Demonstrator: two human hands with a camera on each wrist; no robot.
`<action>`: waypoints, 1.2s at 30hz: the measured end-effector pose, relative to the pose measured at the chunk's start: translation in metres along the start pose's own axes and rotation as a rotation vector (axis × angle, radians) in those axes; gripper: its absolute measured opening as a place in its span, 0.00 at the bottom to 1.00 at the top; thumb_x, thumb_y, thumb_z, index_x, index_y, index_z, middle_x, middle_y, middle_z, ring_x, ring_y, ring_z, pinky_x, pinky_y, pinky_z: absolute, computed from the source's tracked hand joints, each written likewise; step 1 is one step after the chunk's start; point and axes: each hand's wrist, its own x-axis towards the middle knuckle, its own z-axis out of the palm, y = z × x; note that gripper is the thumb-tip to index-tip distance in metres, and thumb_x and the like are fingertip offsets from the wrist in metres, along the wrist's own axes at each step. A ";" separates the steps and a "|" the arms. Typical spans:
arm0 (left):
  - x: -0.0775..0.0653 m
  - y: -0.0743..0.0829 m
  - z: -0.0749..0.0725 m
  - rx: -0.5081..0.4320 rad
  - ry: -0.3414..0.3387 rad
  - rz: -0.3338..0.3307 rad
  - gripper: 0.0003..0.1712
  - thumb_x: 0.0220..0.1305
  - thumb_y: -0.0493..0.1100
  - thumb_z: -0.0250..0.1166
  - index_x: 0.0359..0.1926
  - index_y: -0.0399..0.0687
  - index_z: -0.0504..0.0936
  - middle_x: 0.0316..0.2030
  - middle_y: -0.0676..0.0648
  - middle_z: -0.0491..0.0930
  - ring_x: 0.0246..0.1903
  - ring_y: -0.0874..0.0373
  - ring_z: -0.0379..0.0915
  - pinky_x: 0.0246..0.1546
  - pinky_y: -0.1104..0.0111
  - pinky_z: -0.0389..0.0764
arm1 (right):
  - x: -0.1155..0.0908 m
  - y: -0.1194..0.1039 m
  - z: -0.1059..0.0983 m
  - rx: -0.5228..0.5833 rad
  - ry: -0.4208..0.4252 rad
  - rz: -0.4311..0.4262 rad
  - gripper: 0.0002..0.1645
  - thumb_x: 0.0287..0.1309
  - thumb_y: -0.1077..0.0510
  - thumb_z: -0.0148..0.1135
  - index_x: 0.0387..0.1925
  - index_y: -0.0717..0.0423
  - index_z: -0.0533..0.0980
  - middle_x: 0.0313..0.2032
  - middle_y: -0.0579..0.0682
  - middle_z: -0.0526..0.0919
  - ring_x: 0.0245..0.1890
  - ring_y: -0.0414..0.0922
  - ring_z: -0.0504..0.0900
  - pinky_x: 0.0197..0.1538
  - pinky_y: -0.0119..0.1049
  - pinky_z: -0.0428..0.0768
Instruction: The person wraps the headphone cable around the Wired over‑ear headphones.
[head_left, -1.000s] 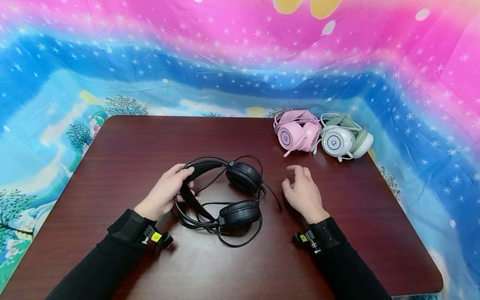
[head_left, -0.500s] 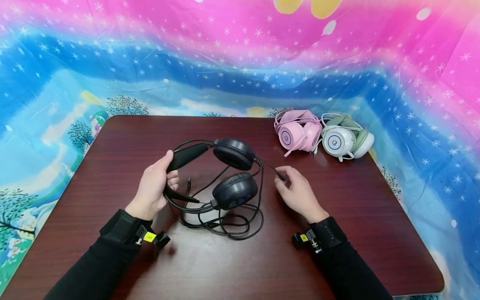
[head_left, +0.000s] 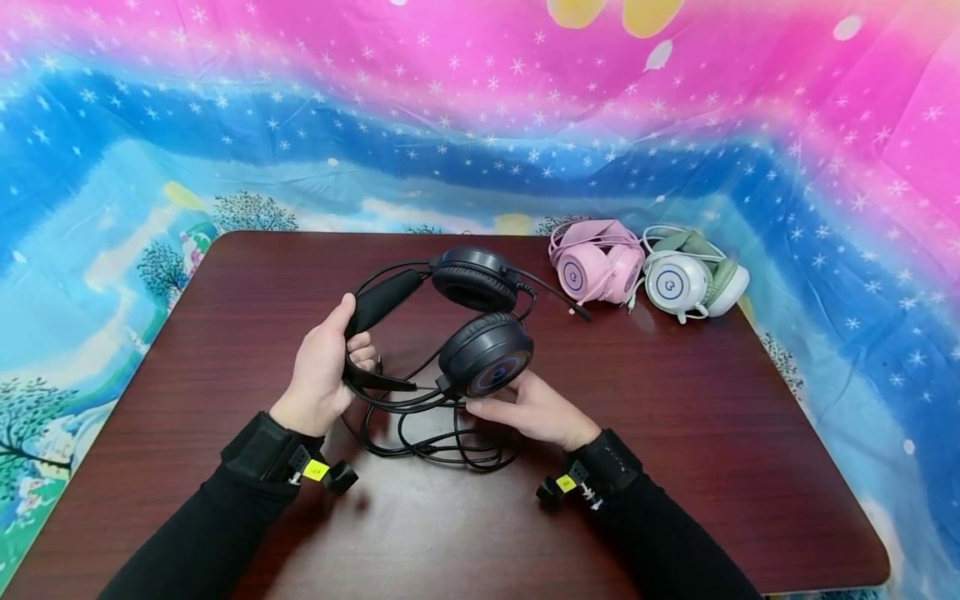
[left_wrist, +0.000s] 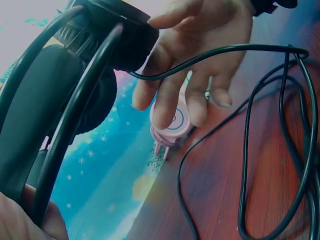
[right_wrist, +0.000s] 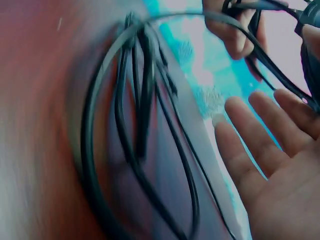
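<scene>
My left hand (head_left: pixel 318 367) grips the padded headband of a black headset (head_left: pixel 386 302), which hangs tilted above the table. Its two ear cups point to the right, the near ear cup (head_left: pixel 483 354) lower than the far one. From the far cup a thin microphone boom (head_left: pixel 551 292) sticks out. Under the near cup is my right hand (head_left: pixel 543 408); in the left wrist view its fingers (left_wrist: pixel 165 100) are spread and fairly straight, with the thumb at the cup's edge. The black cable (head_left: pixel 450 454) lies in loose loops beneath the headset.
At the back right of the brown table (head_left: pixel 675 500) lie a pink headset (head_left: pixel 592 271) and a white and green headset (head_left: pixel 678 283), side by side. A patterned cloth (head_left: pixel 450 100) hangs behind the table and along its sides.
The left hand has lifted and tilted the headset off the table. My right hand went to the microphone tip, then left it and moved left under the near ear cup.
</scene>
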 end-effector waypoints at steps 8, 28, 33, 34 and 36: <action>0.001 0.005 -0.003 -0.019 0.025 0.008 0.20 0.86 0.61 0.54 0.60 0.55 0.64 0.21 0.57 0.56 0.19 0.66 0.51 0.21 0.79 0.62 | 0.002 0.009 -0.010 0.057 0.051 0.000 0.18 0.88 0.59 0.49 0.64 0.66 0.77 0.41 0.63 0.91 0.41 0.50 0.94 0.51 0.44 0.93; 0.004 0.004 -0.009 0.039 0.139 0.014 0.19 0.85 0.60 0.56 0.61 0.54 0.66 0.21 0.57 0.59 0.19 0.66 0.54 0.21 0.77 0.62 | -0.004 0.011 -0.017 -0.483 0.404 0.118 0.13 0.80 0.53 0.63 0.59 0.49 0.81 0.36 0.47 0.84 0.33 0.39 0.81 0.42 0.34 0.80; 0.004 0.006 -0.013 0.060 0.161 0.037 0.20 0.85 0.61 0.57 0.61 0.54 0.67 0.21 0.57 0.59 0.19 0.66 0.55 0.22 0.76 0.63 | -0.006 0.008 -0.017 -0.329 0.681 -0.036 0.23 0.78 0.57 0.66 0.66 0.58 0.69 0.43 0.56 0.87 0.33 0.41 0.83 0.39 0.27 0.79; 0.004 0.006 -0.014 0.063 0.167 0.040 0.20 0.85 0.61 0.57 0.60 0.53 0.67 0.21 0.57 0.59 0.19 0.66 0.55 0.22 0.76 0.63 | -0.006 0.006 -0.017 -0.301 0.729 -0.085 0.23 0.79 0.57 0.65 0.66 0.60 0.68 0.42 0.58 0.86 0.31 0.43 0.83 0.37 0.26 0.79; 0.004 0.006 -0.016 0.059 0.176 0.044 0.20 0.85 0.61 0.57 0.59 0.53 0.67 0.21 0.58 0.60 0.19 0.66 0.56 0.22 0.76 0.64 | -0.006 0.004 -0.016 -0.279 0.799 -0.177 0.21 0.81 0.58 0.62 0.65 0.63 0.68 0.40 0.61 0.86 0.28 0.46 0.84 0.32 0.25 0.78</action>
